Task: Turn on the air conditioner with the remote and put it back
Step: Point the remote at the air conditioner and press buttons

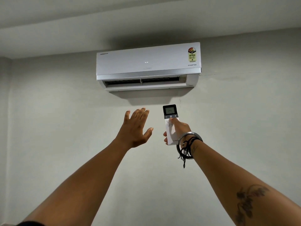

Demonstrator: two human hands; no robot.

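A white wall-mounted air conditioner [147, 62] hangs high on the wall, its bottom flap tilted open and two small lights showing on its front. Below it my right hand [178, 131] holds a white remote [170, 119] upright, pointed at the unit. The remote's dark top has a lit screen reading 24, and my thumb rests just under the power button. My left hand [136, 128] is raised beside the remote, palm toward the wall, fingers spread and empty.
Plain grey wall [65, 111] surrounds the unit, with the ceiling [114, 17] close above it. A metal bangle and black threads [187, 144] circle my right wrist. A room corner runs down the far left.
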